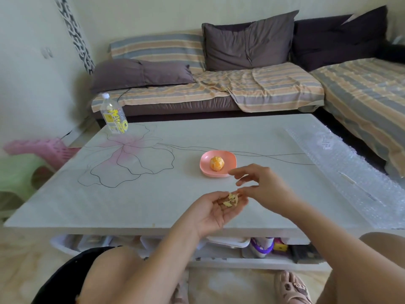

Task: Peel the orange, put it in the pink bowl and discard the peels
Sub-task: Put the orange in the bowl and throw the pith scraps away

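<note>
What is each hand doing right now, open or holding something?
Left hand: open, palm up, orange peels lying on its fingers.
Right hand: open, fingers loose, lowest fingertips right beside them, gripping nothing.

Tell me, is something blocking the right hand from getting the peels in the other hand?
Nothing visible does. The peels lie on the open left hand, and the right hand is right beside them, fingertips almost at the pile. The peeled orange already sits in the pink bowl, farther back.
</note>
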The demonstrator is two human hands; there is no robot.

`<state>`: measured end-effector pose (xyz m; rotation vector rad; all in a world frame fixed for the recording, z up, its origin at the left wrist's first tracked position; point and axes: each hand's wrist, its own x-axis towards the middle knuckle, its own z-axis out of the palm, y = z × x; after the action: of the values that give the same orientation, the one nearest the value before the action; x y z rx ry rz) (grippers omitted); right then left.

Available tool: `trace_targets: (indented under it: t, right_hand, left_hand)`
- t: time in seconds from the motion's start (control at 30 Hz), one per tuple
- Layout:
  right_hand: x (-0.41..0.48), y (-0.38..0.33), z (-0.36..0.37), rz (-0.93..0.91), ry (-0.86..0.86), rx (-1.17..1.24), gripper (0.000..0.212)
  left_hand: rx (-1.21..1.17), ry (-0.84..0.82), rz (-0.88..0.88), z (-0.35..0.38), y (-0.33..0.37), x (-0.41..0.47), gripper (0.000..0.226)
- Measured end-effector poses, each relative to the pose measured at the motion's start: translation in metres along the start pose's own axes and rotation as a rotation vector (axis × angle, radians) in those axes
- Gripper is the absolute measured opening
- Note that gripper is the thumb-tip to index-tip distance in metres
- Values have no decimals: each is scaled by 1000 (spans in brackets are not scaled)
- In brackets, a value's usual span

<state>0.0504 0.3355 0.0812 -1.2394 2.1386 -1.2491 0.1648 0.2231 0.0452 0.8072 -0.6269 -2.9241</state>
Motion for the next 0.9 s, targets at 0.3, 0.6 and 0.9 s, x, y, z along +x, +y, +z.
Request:
trace_targets:
  t: [0.3, 0.6, 0.9]
  right_hand:
    - [26, -56, -16, -6, 32, 335, 30]
    - [38, -102, 23, 40, -177, 369, 34]
    - [49, -120, 60, 0, -167, 378, 23]
  left_hand:
    - [48, -34, 154, 18, 49, -42, 27]
    - [24, -42, 201, 4, 63, -64, 29]
    - [-16, 51, 221, -46, 74, -104, 22]
